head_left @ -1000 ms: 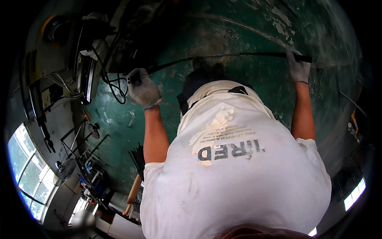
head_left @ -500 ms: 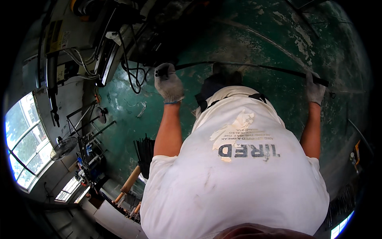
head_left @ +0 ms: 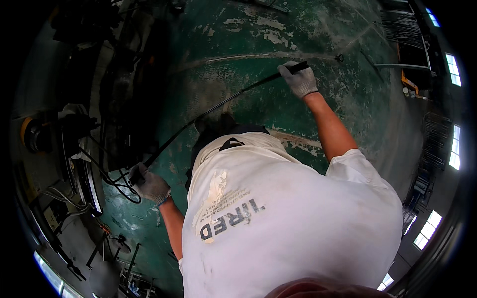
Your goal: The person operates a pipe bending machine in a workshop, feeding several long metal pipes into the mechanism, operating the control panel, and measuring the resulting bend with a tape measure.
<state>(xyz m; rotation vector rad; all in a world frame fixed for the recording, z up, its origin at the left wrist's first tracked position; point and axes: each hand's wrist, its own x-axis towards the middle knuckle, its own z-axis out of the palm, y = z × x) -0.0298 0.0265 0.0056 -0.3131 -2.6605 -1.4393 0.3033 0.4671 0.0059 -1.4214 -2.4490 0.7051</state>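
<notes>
A long thin dark rod (head_left: 218, 105) with thicker black ends stretches between my two hands, well above the green floor. Wrapped in a grey knit glove, my left hand (head_left: 150, 186) is closed around its lower left end, beside some looped black cables. My right hand (head_left: 300, 81), gloved the same way, grips the other end farther out and to the right; a black tip pokes past the fingers. The rod slants up from left to right and looks slightly bowed, though the lens bends lines too. What it is made of cannot be made out.
Machinery with looped black cables (head_left: 130, 194) stands close on the left. The green floor (head_left: 268, 35) has worn, peeling paint. Toward the right are a rack of thin rods (head_left: 403, 30), a metal bar (head_left: 401, 66) and a yellow tool (head_left: 409, 83).
My view and body have turned to the right. The rod, nearly level before, now slants with its right end raised and farther out. Both hands keep their hold on it.
</notes>
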